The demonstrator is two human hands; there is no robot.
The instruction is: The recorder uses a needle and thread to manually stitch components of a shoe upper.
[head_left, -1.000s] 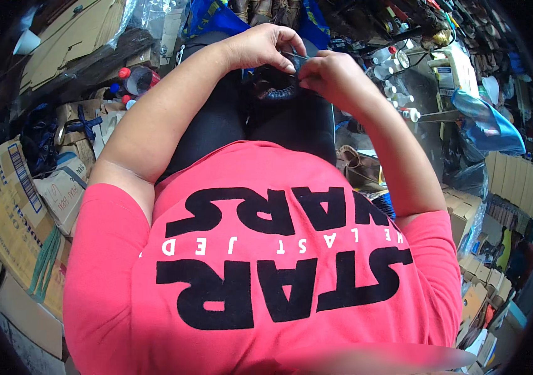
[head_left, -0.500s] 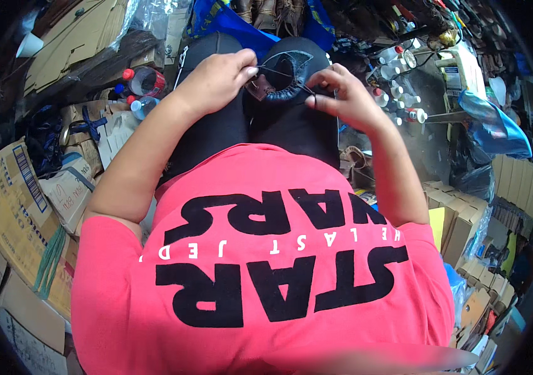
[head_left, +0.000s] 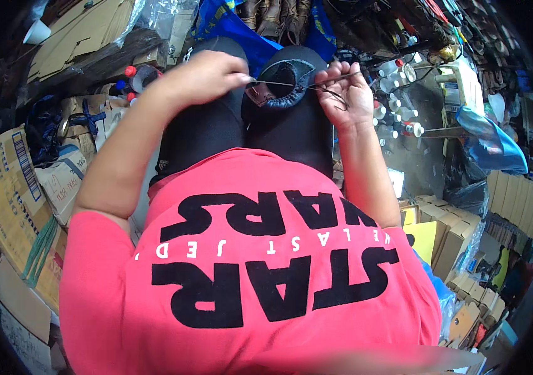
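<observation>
From where I stand, the dark leather shoe piece sits on the person's right knee, its rounded opening facing up. The left hand, left of it, pinches a thin thread at its fingertips. The right hand, palm up on the right, has half-curled fingers with dark strands across them; how firmly they grip, I can't tell. Brown boots lie on the far side.
</observation>
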